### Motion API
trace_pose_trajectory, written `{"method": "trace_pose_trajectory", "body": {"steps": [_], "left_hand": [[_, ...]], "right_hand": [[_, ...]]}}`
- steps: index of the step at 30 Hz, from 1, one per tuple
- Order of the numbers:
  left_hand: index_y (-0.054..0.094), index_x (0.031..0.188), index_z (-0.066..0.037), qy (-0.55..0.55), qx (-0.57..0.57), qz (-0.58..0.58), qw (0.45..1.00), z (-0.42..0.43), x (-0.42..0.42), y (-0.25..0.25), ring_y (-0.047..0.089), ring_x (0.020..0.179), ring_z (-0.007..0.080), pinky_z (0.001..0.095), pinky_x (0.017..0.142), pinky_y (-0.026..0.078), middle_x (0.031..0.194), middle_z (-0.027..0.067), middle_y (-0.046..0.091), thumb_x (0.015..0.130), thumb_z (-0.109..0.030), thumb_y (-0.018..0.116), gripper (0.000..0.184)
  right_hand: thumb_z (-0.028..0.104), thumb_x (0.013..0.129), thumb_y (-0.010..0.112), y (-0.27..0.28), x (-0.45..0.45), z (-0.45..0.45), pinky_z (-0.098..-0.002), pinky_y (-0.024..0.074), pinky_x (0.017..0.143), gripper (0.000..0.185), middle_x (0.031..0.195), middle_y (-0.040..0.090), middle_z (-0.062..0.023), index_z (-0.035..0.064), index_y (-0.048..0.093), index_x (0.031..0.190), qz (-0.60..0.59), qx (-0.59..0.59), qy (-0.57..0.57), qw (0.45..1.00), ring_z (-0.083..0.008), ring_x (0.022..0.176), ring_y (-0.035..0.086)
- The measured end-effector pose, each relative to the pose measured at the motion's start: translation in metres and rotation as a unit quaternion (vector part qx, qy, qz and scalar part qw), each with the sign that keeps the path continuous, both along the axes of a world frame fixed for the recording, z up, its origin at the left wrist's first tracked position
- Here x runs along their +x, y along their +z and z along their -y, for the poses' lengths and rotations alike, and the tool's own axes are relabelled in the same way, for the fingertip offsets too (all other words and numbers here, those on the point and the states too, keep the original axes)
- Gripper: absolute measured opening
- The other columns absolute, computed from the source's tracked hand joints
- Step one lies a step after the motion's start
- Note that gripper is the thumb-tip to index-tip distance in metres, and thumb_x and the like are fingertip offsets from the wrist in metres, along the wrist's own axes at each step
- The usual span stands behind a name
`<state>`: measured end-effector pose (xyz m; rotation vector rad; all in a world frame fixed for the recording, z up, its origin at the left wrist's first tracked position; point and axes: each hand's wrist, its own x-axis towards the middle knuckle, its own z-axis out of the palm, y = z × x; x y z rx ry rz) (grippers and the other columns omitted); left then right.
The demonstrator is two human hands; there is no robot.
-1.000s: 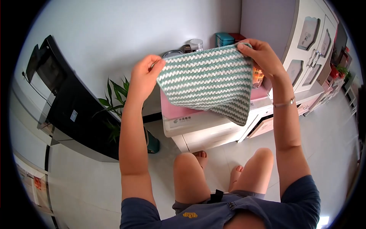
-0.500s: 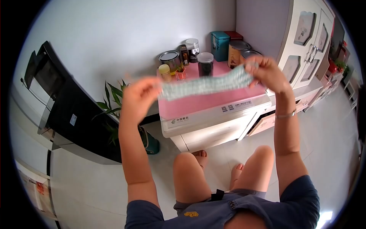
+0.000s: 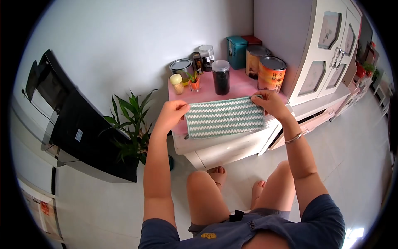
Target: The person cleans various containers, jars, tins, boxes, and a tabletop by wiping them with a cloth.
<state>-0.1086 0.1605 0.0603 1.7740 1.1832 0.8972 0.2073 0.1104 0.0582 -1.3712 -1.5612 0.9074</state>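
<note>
A knitted cloth [image 3: 226, 118] with green and white zigzag stripes hangs spread between my two hands, over the front edge of the pink-topped cabinet [image 3: 244, 79]. My left hand [image 3: 172, 114] pinches its upper left corner between thumb and fingers. At the upper right corner, my right hand [image 3: 271, 103] grips the cloth the same way. Just behind the cloth stands a clear jar [image 3: 221, 79] with dark contents and a pale lid. An orange tin [image 3: 271, 74] is close behind my right hand.
At the back of the cabinet stand a teal tin [image 3: 237, 52], a small potted plant [image 3: 194, 83] and a yellow-lidded bottle [image 3: 177, 84]. A leafy plant [image 3: 134, 112] grows on the left beside a black appliance [image 3: 83, 124]. To the right rises a white cupboard [image 3: 327, 54].
Both hands have lowered and come slightly closer together. The cloth, a blurred narrow band before, now hangs open with its striped face showing.
</note>
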Motion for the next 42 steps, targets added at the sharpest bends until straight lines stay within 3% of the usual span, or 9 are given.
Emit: {"method": "trace_pose_trajectory", "body": {"steps": [6,7,18,21,26,30,32,40,42], "left_hand": [[0.06,0.082,0.002,0.042,-0.054,-0.102,0.992,-0.045,0.007,-0.022,0.048,0.052,0.0078,0.0229,0.045,0.037,0.065,0.0022,0.055,0.078,-0.019,0.059,0.021],[0.06,0.084,0.002,0.04,-0.059,-0.109,0.992,-0.049,0.007,-0.026,0.051,0.056,0.0105,0.0249,0.049,0.041,0.068,0.0043,0.057,0.075,-0.021,0.062,0.025],[0.057,0.087,0.004,-0.01,0.041,-0.243,0.969,-0.051,0.021,-0.037,0.056,0.07,0.0185,0.0294,0.062,0.044,0.078,0.0103,0.059,0.066,-0.026,0.069,0.038],[0.053,0.088,0.0,-0.052,-0.03,0.04,0.997,-0.017,0.045,-0.015,0.052,0.068,0.0108,0.0246,0.058,0.042,0.078,0.0058,0.056,0.073,-0.018,0.065,0.027],[0.05,0.088,-0.004,-0.21,-0.006,0.152,0.966,0.045,0.106,0.022,0.048,0.071,0.0057,0.0211,0.059,0.041,0.079,0.0017,0.053,0.078,-0.014,0.063,0.02],[0.051,0.09,-0.003,-0.261,0.123,0.066,0.955,0.073,0.147,0.02,0.05,0.07,0.0081,0.0242,0.06,0.043,0.077,0.0031,0.053,0.078,-0.015,0.062,0.021],[0.052,0.093,-0.004,-0.271,0.292,-0.024,0.917,0.089,0.16,0.014,0.051,0.079,0.0215,0.0313,0.068,0.043,0.079,0.0064,0.052,0.071,-0.011,0.063,0.025],[0.051,0.095,-0.004,-0.447,0.378,-0.048,0.809,0.097,0.169,-0.001,0.048,0.1,0.0259,0.0367,0.083,0.041,0.105,0.0088,0.053,0.066,-0.018,0.07,0.037],[0.053,0.093,-0.004,-0.448,0.182,0.019,0.875,0.085,0.16,0.01,0.047,0.103,0.0246,0.0342,0.088,0.038,0.112,0.0084,0.05,0.07,-0.014,0.069,0.03]], "right_hand": [[0.02,0.075,0.061,-0.035,-0.003,-0.051,-0.0269,0.046,0.057,0.026,0.069,0.06,-0.0099,-0.0008,0.061,0.09,0.082,0.072,-0.084,0.99,-0.0148,0.058,0.056],[0.02,0.073,0.061,-0.039,-0.004,-0.054,-0.0316,0.0466,0.065,0.027,0.076,0.061,-0.0158,-0.0008,0.061,0.089,0.111,0.078,-0.101,0.986,-0.0238,0.066,0.06],[0.018,0.076,0.057,-0.032,-0.035,-0.016,-0.0399,0.0456,0.066,0.017,0.072,0.058,-0.0162,0.0017,0.057,0.08,0.298,0.298,-0.255,0.87,-0.0322,0.072,0.058],[0.014,0.078,0.054,-0.027,-0.039,0.006,-0.0358,0.045,0.06,0.017,0.074,0.059,-0.0158,-0.0023,0.056,0.078,0.171,0.169,-0.12,0.963,-0.0292,0.062,0.057],[0.014,0.085,0.048,-0.033,-0.038,0.032,-0.0269,0.0431,0.066,0.022,0.082,0.06,-0.0094,-0.0037,0.056,0.096,-0.054,0.032,0.038,0.997,-0.0129,0.074,0.052],[0.012,0.086,0.047,-0.043,-0.035,0.058,-0.0263,0.0458,0.069,0.025,0.102,0.054,-0.0066,0.0035,0.049,0.11,-0.446,-0.106,0.016,0.889,-0.0139,0.086,0.054],[0.015,0.084,0.05,-0.065,-0.026,0.064,-0.0292,0.0466,0.07,0.028,0.105,0.053,-0.0076,0.0059,0.048,0.111,-0.565,-0.127,0.039,0.814,-0.0159,0.09,0.055],[0.019,0.085,0.049,-0.078,-0.018,0.063,-0.0288,0.0459,0.07,0.03,0.103,0.053,-0.0069,0.0048,0.047,0.111,-0.639,-0.07,-0.013,0.766,-0.0156,0.089,0.054],[0.02,0.085,0.049,-0.079,-0.015,0.062,-0.0287,0.0457,0.07,0.031,0.103,0.053,-0.0068,0.0045,0.047,0.111,-0.634,-0.06,-0.021,0.77,-0.0156,0.088,0.054]]}}
